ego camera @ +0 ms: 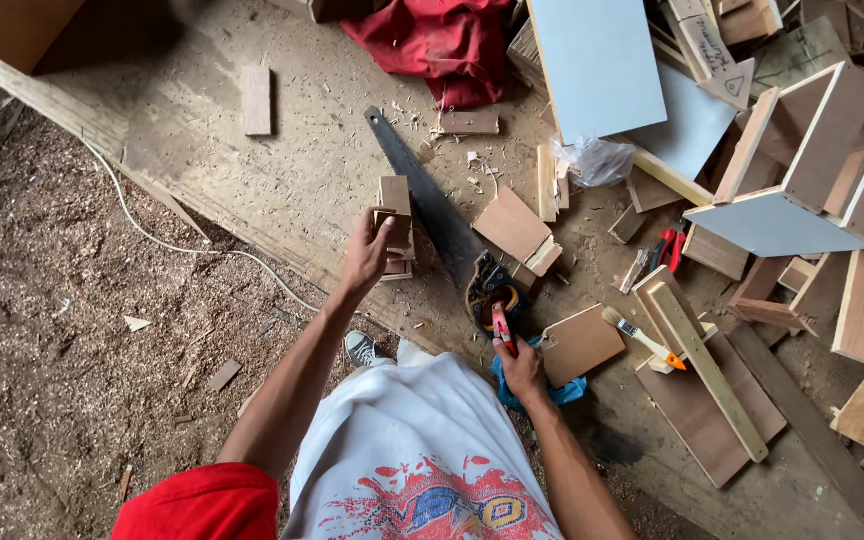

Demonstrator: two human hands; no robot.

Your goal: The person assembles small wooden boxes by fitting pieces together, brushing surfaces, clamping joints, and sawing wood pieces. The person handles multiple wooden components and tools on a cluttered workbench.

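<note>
1. The small wooden block (393,215) stands upright on the dusty board (302,170), its long axis running away from the person, just left of the saw.
2. The left hand (367,255) grips the block from its near side, fingers curled around its left and front faces, thumb on the right.
3. The right hand (522,368) is clenched around a red pen-like tool (501,328), which points away from the person toward the saw handle.
4. The handsaw (432,205) lies flat, blade tip pointing up-left, handle (490,295) nearest the right hand.
5. A blue cloth (564,392) lies under the right hand.
6. A crumpled clear plastic bag (597,160) lies beside a pale blue panel (597,60); a paintbrush (642,338) rests to the right.
</note>
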